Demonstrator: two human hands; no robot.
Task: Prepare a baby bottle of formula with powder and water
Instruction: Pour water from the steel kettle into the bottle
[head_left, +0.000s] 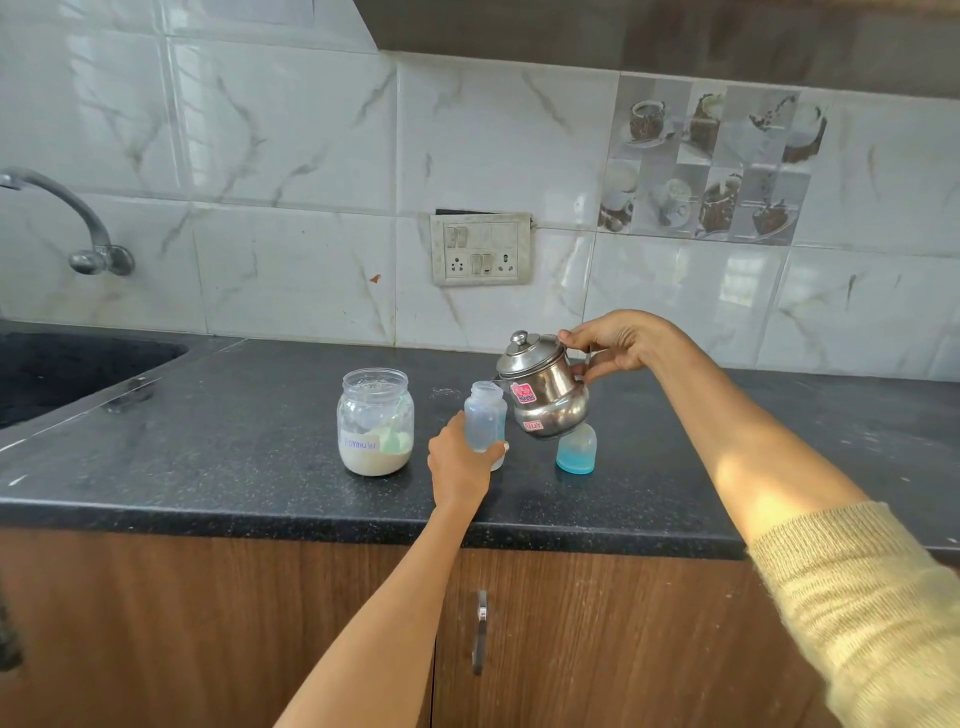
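Note:
A clear baby bottle (485, 413) stands uncapped on the dark counter (218, 457). My left hand (460, 465) grips its lower part. My right hand (618, 345) holds the handle of a small steel kettle (545, 389), tilted to the left with its spout at the bottle's mouth. Behind the kettle, partly hidden, stands the bottle's blue cap (576, 452). To the left is an open jar of white formula powder (375, 423) with a pale green scoop (396, 434) inside.
A black sink (57, 369) is set into the counter at far left, with a wall tap (78, 223) above it. A switch and socket plate (480, 249) sits on the tiled wall. Wooden cabinet doors with a metal handle (480, 631) are below the counter edge.

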